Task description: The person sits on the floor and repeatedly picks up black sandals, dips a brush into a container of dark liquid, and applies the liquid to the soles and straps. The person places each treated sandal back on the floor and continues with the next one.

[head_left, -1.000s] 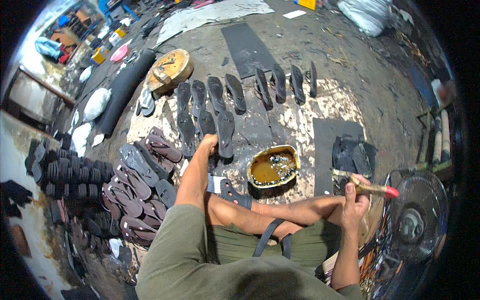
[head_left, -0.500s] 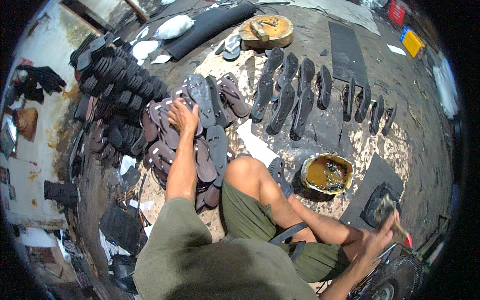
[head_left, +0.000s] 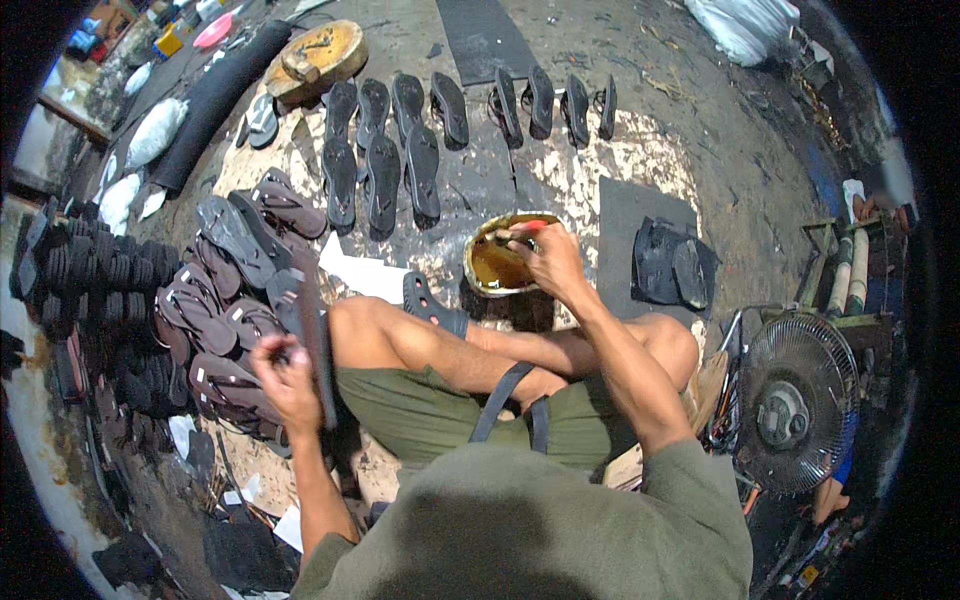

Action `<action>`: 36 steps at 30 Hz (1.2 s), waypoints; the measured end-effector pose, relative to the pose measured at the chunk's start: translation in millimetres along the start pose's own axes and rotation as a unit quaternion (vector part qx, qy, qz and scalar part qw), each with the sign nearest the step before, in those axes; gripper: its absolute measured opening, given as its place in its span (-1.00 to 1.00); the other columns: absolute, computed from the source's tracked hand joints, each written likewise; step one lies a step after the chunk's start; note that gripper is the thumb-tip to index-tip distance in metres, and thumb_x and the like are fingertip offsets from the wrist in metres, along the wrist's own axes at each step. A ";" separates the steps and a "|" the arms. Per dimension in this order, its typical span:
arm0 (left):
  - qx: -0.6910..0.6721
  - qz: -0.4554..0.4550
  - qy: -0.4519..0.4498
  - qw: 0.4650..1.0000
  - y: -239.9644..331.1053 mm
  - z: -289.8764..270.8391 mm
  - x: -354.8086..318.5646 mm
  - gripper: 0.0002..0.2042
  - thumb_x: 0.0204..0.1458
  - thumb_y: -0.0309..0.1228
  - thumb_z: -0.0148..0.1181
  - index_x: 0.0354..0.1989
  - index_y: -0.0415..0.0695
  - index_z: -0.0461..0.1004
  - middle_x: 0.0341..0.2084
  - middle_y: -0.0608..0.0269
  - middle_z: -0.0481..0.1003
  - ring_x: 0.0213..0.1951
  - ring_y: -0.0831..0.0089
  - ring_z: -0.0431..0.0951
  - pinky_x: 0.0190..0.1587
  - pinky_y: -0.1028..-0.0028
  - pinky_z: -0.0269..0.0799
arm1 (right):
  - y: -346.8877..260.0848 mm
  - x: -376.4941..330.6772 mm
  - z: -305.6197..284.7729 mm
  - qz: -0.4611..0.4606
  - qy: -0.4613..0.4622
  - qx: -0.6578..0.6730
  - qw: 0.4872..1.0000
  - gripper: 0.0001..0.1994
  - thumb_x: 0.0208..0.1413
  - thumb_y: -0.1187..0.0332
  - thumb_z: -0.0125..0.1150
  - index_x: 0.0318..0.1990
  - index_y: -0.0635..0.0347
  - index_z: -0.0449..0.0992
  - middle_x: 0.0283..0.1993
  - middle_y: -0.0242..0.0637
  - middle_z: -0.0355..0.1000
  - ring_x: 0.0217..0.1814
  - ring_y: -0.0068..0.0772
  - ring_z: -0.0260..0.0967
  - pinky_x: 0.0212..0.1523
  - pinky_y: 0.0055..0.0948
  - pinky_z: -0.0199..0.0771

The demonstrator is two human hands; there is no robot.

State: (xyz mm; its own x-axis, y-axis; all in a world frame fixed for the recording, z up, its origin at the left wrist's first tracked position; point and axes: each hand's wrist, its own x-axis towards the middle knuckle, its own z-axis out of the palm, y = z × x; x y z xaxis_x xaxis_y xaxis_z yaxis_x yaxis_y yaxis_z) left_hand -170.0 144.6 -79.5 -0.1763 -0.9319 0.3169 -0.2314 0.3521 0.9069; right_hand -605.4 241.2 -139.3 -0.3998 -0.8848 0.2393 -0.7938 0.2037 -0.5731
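Note:
My left hand (head_left: 288, 385) is closed on a dark brown flip-flop (head_left: 319, 350), held on edge beside my left knee. Its strap side is mostly turned out of sight. Over a round tub (head_left: 471, 268) of amber-brown liquid, my right hand (head_left: 556, 262) grips a brush with a red part (head_left: 528, 228) on its handle. The brush's lower end is down inside the tub, and its bristles are hard to make out. Beside my left hand lies a heap of brown and black flip-flops (head_left: 200, 310), several with small white labels.
Rows of black soles (head_left: 382, 185) lie beyond the tub. A black pad (head_left: 672, 262) rests on a dark sheet at right, near a standing fan (head_left: 795, 405). Stacked soles (head_left: 95, 265) stand at far left. A wooden block (head_left: 330, 60) and black roll (head_left: 225, 105) are farther back.
My left hand has come back from the heap with a flip-flop. The brush in my right hand has moved from the right side to the tub. The view has turned rightward.

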 end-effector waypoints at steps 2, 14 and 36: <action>0.206 0.054 -0.060 0.975 15.7 16.1 -18.1 -0.54 0.16 -0.30 0.30 0.18 -0.24 0.41 0.11 0.04 0.41 0.20 0.18 0.37 0.30 0.24 0.23 | -14.0 5.4 -34.7 0.029 0.084 0.361 0.928 -0.74 0.06 0.37 0.49 -0.08 0.09 0.66 -0.01 -0.24 0.63 -0.01 -0.25 0.58 0.10 -0.29 0.56; -0.413 -0.228 -0.130 0.872 96.1 116.5 11.8 -0.33 0.31 0.08 0.02 0.51 0.07 0.09 -0.03 0.15 0.49 -0.25 0.36 0.60 -0.29 0.38 0.62 | -75.9 -9.5 -140.9 0.174 0.191 0.418 0.871 -0.68 0.25 0.15 0.35 -0.13 0.28 0.58 -0.25 -0.32 0.57 -0.23 -0.58 0.45 -0.20 -0.46 0.48; -0.550 -0.248 -0.265 0.753 90.7 146.1 -37.4 -0.42 0.39 0.03 -0.18 0.51 0.11 -0.01 0.33 0.07 0.29 0.19 0.12 0.48 0.10 0.12 0.55 | -97.7 1.0 -97.5 0.029 0.133 0.494 0.859 -0.77 0.28 0.38 0.28 0.02 0.27 0.55 -0.06 -0.27 0.58 0.09 -0.47 0.47 0.16 -0.38 0.42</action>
State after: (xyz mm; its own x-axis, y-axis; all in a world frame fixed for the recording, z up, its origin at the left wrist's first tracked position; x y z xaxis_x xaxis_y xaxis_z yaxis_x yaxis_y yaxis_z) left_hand -324.1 224.0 -49.7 -0.7525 -0.6580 -0.0268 0.4861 -0.5825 0.6515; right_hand -572.9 261.2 -6.6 -0.6205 -0.7313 0.2833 -0.0451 -0.3274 -0.9438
